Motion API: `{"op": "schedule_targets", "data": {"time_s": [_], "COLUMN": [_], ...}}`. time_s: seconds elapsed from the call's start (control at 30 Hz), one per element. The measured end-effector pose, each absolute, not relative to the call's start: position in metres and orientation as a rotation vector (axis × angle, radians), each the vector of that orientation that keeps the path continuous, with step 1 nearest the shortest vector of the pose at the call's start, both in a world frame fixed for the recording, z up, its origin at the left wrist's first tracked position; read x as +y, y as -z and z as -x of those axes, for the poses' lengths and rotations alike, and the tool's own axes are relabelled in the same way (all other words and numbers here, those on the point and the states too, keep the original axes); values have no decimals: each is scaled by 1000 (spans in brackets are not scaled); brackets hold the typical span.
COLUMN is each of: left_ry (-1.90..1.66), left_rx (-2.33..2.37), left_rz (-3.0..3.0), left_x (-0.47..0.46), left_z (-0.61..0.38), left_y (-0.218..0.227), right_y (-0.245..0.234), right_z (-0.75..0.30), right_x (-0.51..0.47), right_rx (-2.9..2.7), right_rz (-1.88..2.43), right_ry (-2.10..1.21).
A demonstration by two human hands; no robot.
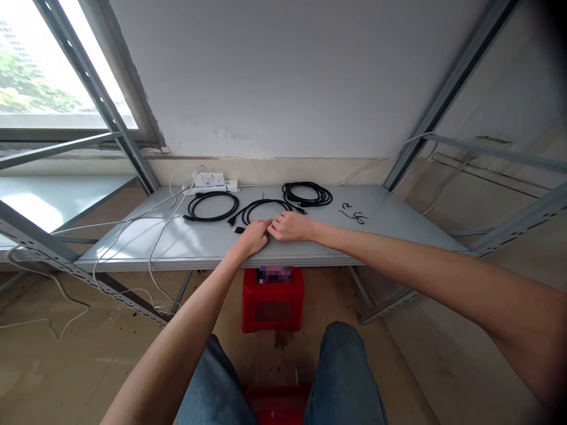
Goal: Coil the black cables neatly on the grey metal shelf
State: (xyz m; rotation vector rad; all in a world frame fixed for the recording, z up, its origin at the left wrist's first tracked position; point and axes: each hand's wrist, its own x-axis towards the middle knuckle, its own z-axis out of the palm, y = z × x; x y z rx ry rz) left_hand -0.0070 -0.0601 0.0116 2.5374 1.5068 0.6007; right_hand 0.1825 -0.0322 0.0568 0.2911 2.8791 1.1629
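Note:
My left hand [256, 237] and my right hand [289, 226] meet over the front of the grey shelf [212, 245], their fingertips together. Both are closed, and whatever they pinch is hidden by the fingers. Just behind them lies a partly looped black cable [266, 202], its plug ends showing to the left of my left hand and to the right behind my right hand. To the left rests a coiled black cable [213, 206]. A thicker coil of black cable [307, 193] sits farther back on the right.
Several short black ties [354, 215] lie right of my hands. A white power strip [211, 180] with plugged-in adapters stands against the wall, and white cords [155, 254] trail over the left front edge. Metal posts [425, 124] flank the shelf; a red stool [272, 301] stands below.

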Motion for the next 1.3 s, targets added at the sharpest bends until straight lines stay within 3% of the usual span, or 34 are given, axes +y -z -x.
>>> {"op": "schedule_targets", "data": {"time_s": [0.47,0.97,1.3], "left_ry": [-680,-792,-870], "left_rx": [1435,1362,1320], "left_rz": [-2467,-2453,-2427], "left_x": [-56,-56,-55], "left_z": [10,9,7], "left_y": [-9,-10,-7], "right_y": [-53,-56,-22], "right_z": [-181,-173,-180], "right_x": [-38,-66,-56], "right_rx": [2889,2871,2967], "right_rz": [-533,-1323,-1483], "right_ry": [-976,-529,-570]}}
